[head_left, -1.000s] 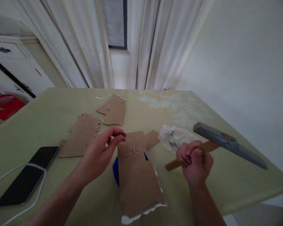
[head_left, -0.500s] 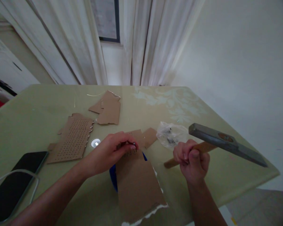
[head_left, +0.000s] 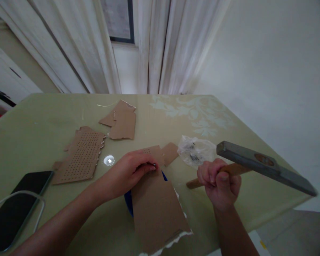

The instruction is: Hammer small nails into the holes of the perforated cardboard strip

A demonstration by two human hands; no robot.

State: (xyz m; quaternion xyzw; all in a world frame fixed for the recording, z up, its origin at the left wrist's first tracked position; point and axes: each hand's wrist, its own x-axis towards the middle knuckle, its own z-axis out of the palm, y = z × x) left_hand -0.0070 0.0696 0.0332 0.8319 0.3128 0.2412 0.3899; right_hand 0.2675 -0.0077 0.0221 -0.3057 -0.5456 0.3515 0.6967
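My left hand (head_left: 132, 170) rests on a strip of brown cardboard (head_left: 157, 209) that lies over a blue object (head_left: 128, 202). Its fingers pinch something small and dark at the strip's perforated far end; I cannot make out what. My right hand (head_left: 220, 183) is closed round the wooden handle of a hammer (head_left: 264, 167), whose grey metal head is raised to the right of the strip. A clear plastic bag (head_left: 196, 151) with small dark pieces lies just beyond the right hand.
A perforated cardboard sheet (head_left: 82, 158) and torn cardboard scraps (head_left: 122, 122) lie on the green table (head_left: 42, 131). A small shiny disc (head_left: 109, 160) sits between them. A black phone (head_left: 13, 209) with a white cable (head_left: 21, 195) is at the left. White curtains hang behind.
My left hand came down from above the strip and now pinches at its perforated end. The hammer stayed raised, shifting slightly right. The view turned a little.
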